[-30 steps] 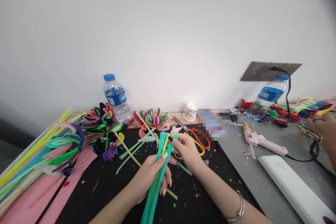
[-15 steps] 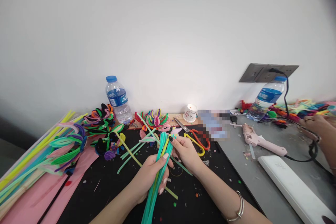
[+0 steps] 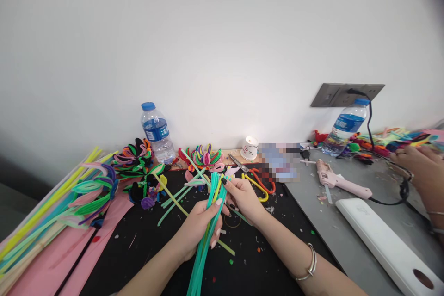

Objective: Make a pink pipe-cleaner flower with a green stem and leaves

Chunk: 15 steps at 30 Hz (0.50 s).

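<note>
My left hand [image 3: 204,224] is wrapped round a bundle of teal pipe cleaners [image 3: 198,270] with a yellow-green one among them. At the bundle's upper end, my right hand [image 3: 243,199] pinches the tips between thumb and fingers. Behind the hands lie loose pale green pipe cleaners [image 3: 172,200] and a multicoloured pipe-cleaner flower [image 3: 207,156]. Scissors [image 3: 255,173] with red and yellow handles rest beyond my right hand. The black mat [image 3: 138,259] under my hands is dotted with small scraps.
Pipe-cleaner flowers [image 3: 93,189] and long pipe cleaners [image 3: 31,222] lie at left, near a water bottle [image 3: 156,132]. A paper cup [image 3: 250,148] stands by the wall. At right are a pink glue gun [image 3: 342,184], a white case [image 3: 385,245], another bottle [image 3: 347,127] and another person's hand [image 3: 416,166].
The view has shifted slightly, and things on the right appear a little further left. Both my hands keep their hold on the bundle. The other person's hand at right shows more.
</note>
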Available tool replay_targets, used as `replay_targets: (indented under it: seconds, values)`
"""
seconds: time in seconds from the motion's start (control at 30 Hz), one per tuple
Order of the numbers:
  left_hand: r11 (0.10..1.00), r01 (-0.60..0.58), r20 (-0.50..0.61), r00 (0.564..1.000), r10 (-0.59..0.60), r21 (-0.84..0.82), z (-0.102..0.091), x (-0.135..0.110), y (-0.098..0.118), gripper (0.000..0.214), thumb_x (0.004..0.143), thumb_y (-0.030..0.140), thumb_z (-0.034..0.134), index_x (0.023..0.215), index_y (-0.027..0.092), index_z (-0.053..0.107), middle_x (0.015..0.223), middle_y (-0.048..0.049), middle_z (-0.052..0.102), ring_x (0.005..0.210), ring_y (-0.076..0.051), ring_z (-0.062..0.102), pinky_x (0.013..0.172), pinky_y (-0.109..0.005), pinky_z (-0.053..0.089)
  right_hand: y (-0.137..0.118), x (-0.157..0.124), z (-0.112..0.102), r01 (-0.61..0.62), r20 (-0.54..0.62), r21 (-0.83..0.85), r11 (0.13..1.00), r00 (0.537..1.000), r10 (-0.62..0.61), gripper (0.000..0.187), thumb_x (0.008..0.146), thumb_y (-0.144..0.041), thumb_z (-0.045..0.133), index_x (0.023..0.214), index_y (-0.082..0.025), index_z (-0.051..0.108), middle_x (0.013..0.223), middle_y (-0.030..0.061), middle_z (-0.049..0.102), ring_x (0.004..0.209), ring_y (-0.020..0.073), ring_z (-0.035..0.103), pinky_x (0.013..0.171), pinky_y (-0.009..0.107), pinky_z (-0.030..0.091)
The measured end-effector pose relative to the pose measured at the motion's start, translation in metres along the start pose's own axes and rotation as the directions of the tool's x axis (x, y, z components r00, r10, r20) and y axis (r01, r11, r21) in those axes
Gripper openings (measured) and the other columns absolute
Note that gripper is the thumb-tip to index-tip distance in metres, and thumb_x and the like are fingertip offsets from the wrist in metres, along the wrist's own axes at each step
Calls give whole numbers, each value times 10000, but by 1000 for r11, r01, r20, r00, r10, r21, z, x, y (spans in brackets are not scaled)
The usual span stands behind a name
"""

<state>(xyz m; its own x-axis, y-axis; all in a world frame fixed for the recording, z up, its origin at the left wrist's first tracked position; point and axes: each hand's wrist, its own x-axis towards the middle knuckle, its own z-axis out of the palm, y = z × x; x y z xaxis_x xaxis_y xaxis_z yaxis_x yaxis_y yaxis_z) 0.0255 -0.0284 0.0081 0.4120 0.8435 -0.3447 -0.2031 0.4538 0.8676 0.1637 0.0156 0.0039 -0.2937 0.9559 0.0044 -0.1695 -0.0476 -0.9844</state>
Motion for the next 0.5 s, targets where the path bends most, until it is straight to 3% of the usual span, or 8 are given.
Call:
replay_targets:
  seconds: [0.23,0.37,0.5]
  values:
    - [999,-32,56,998,31,21,-3,1,-1,343,837,477,454,769,147,520,386,94,390,238,-23,274,275,-140,251,1,-1,-1,-62,80,77,995,995,55,396,767,-504,557,630,-135,521,416,-52,469,300,31,323,308,160,210]
    - [996,68,173,982,-77,58,-3,-2,-1,343,836,482,454,728,159,496,391,109,323,246,-20,228,270,-142,236,-3,-8,5,-129,173,45,991,978,120,359,720,-477,610,724,-119,587,523,-12,567,352,58,441,330,163,271]
    - [990,133,258,956,-138,38,-2,-7,3,301,844,467,450,788,173,491,452,106,333,279,-19,235,294,-143,245,-2,-10,9,-165,62,5,986,984,164,340,727,-450,601,621,-129,575,513,-13,549,365,58,424,356,176,286]
